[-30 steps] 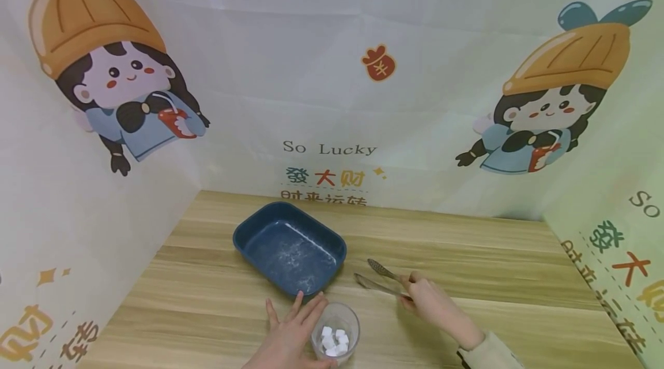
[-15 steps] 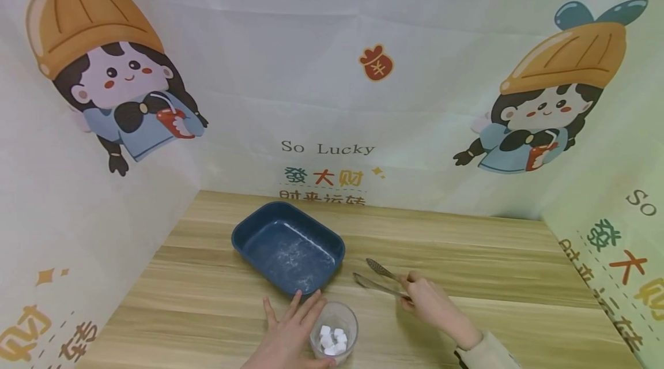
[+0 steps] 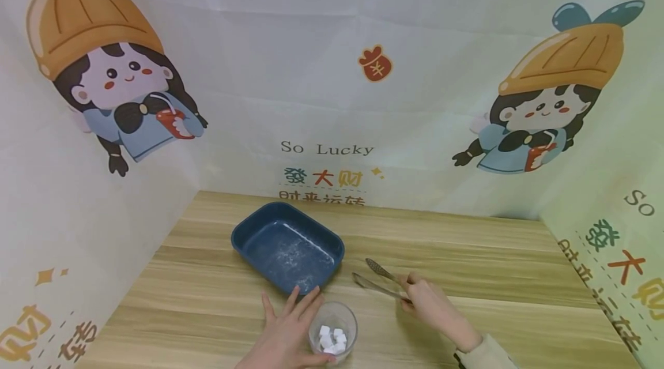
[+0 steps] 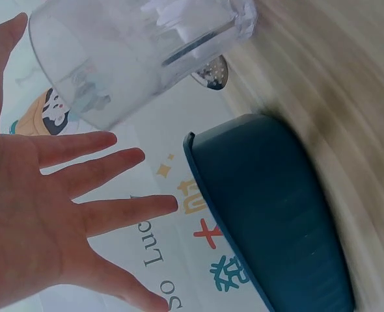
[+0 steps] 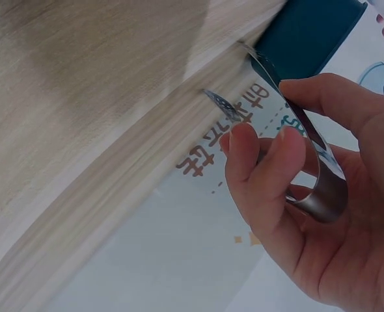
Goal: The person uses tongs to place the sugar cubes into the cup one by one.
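Observation:
My left hand [image 3: 282,328] is beside a clear glass cup [image 3: 345,316], its fingers straight and spread. In the left wrist view the thumb and index finger of the left hand [image 4: 42,208] lie near the cup [image 4: 114,65]; I cannot tell whether they touch it. Several small white cubes [image 3: 332,341] sit in the cup. My right hand [image 3: 433,305] holds metal tongs [image 3: 377,267], whose two tips stand apart with nothing between them. In the right wrist view the thumb and curled fingers of the right hand [image 5: 348,253] grip the tongs [image 5: 329,195] along their arms.
A dark blue rectangular tray [image 3: 287,248] with pale marks on its floor stands beyond the left fingertips. Everything rests on a wood-grain table [image 3: 467,259]. A printed backdrop [image 3: 270,69] with cartoon figures rises at the back and both sides.
The left hand has shifted slightly left, its fingertips a little farther from the cup. The right hand and tongs stay almost still. The tray and cubes have not visibly moved.

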Tool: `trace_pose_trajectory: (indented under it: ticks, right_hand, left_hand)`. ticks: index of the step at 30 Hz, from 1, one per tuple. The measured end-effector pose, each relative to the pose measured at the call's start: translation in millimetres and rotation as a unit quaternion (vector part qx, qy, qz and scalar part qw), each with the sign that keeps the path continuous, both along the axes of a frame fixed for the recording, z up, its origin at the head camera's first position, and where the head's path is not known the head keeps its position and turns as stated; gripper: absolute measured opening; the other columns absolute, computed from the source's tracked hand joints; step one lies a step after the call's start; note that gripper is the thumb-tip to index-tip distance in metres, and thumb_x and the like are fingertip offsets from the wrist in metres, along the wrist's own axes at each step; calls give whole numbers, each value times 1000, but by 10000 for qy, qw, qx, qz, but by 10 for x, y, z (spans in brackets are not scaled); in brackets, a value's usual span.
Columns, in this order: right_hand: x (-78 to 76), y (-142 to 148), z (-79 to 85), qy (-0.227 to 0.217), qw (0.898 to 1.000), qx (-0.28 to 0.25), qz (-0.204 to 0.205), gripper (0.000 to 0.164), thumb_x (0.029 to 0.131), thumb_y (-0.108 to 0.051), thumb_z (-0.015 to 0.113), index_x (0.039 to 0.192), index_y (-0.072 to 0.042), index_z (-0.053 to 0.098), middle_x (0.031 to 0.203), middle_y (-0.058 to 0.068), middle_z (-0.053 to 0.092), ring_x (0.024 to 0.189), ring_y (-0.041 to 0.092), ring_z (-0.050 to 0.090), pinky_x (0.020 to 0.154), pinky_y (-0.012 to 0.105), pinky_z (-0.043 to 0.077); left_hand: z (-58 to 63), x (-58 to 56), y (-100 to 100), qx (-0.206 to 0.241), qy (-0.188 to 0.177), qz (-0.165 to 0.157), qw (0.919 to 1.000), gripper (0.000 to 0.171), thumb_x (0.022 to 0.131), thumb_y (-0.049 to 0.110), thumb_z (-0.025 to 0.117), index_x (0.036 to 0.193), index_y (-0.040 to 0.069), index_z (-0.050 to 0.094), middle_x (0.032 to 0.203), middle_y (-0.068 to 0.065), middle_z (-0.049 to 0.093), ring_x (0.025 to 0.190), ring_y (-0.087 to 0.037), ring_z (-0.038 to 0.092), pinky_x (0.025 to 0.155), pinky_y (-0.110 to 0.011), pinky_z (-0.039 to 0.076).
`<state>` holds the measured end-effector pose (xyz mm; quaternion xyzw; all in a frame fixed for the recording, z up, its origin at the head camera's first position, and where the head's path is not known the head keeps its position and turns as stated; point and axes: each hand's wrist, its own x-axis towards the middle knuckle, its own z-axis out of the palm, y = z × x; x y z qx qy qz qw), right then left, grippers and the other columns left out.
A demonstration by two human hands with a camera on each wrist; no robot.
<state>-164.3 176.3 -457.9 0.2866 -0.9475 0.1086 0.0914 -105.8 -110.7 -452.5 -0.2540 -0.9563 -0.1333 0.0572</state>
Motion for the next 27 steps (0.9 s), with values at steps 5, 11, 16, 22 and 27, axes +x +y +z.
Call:
trace_pose_trajectory:
  ticks: [5, 11, 16, 22, 27]
  right_hand:
    - [11, 14, -16, 143, 9999, 8, 58, 41, 72, -7, 70, 108, 9, 59, 80, 13, 59, 48, 0, 38, 42, 7, 31]
    - [15, 15, -51, 169, 9998, 45, -1, 40, 71, -8, 71, 106, 9, 60, 78, 12, 59, 50, 2, 42, 43, 8, 34]
    - [36, 2, -71, 30, 9998, 54, -170, 41, 71, -9, 70, 108, 6, 59, 81, 13, 60, 52, 5, 45, 43, 10, 36]
    - [50, -13, -129, 86, 9997, 39, -230, 45, 71, -10, 70, 111, 7, 58, 78, 10, 57, 49, 3, 41, 42, 11, 35]
    - [68, -17, -174, 64, 9996, -99, -256, 46, 71, -9, 70, 111, 9, 57, 76, 9, 55, 48, 2, 37, 41, 9, 32]
  left_hand:
    - [36, -23, -10, -1, 216, 111, 9997, 90, 62, 68, 60, 129, 10, 45, 135, -8, 45, 122, -41, 41, 80, -82, 10]
    - [57, -21, -38, 119, 444, 15, 9989, 85, 67, 68, 56, 128, 10, 46, 134, -8, 47, 120, -40, 43, 83, -80, 12]
    - [51, -21, -41, 217, 531, -62, 9983, 75, 75, 62, 53, 127, 9, 48, 132, -7, 49, 120, -36, 44, 88, -75, 20]
    - [26, -31, -50, 658, 712, -299, 9948, 63, 81, 54, 53, 125, 8, 50, 127, -6, 53, 116, -31, 49, 92, -61, 35]
    - [-11, -48, -56, 929, 1598, -619, 9808, 53, 81, 45, 58, 119, 9, 55, 119, -3, 59, 105, -22, 55, 86, -42, 45]
